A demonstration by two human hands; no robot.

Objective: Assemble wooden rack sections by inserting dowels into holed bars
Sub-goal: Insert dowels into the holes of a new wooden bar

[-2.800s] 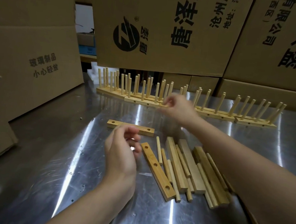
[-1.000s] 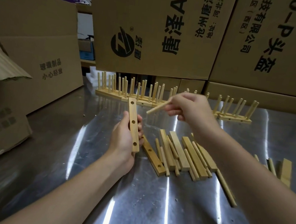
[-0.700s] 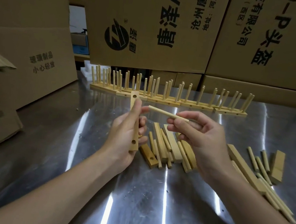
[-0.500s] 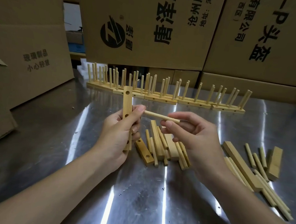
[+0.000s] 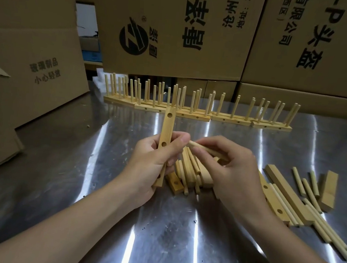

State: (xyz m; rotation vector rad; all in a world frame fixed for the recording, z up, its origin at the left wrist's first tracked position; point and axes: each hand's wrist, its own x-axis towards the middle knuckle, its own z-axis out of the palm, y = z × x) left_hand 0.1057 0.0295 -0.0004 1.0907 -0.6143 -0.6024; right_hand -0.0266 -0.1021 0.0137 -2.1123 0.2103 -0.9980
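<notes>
Here, flat holed wooden bar (image 5: 167, 128), round dowel (image 5: 200, 148)

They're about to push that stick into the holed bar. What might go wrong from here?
1. The dowel in the right hand points at the thumb of the left hand, beside the middle hole of the bar; it could miss or enter crooked and jam.
2. The bar is gripped low, top free; a sideways push might twist it.
3. A slip could scatter the loose pile below across the smooth table.
</notes>
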